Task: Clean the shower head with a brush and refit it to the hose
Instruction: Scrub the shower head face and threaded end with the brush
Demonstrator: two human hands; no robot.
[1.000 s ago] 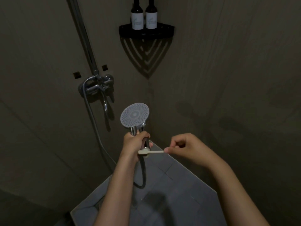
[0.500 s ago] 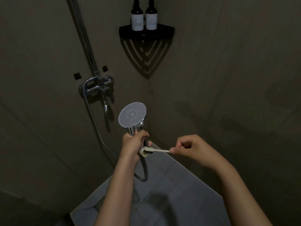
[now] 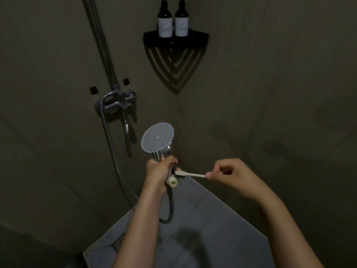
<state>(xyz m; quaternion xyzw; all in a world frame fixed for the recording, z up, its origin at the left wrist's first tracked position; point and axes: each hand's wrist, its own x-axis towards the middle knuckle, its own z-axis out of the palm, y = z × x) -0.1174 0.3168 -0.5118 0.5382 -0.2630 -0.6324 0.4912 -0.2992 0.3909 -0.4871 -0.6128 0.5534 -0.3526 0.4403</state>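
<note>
The left hand (image 3: pixel 159 172) covers the middle of the handle of the shower head (image 3: pixel 157 137), and the hose (image 3: pixel 171 206) runs up out of sight behind that hand. The tail of the brush (image 3: pixel 191 174) is buried in the pinch of the right hand (image 3: pixel 229 175) (bristles too dark to make out). Far above both hands, the bottles (image 3: pixel 164 22) lose their tops to the edge, labels unreadable.

With both forearms extended, the shower head (image 3: pixel 157 137) is gripped by the left hand (image 3: pixel 157 172), the brush (image 3: pixel 191 174) pinched by the right hand (image 3: pixel 230 174).
</note>
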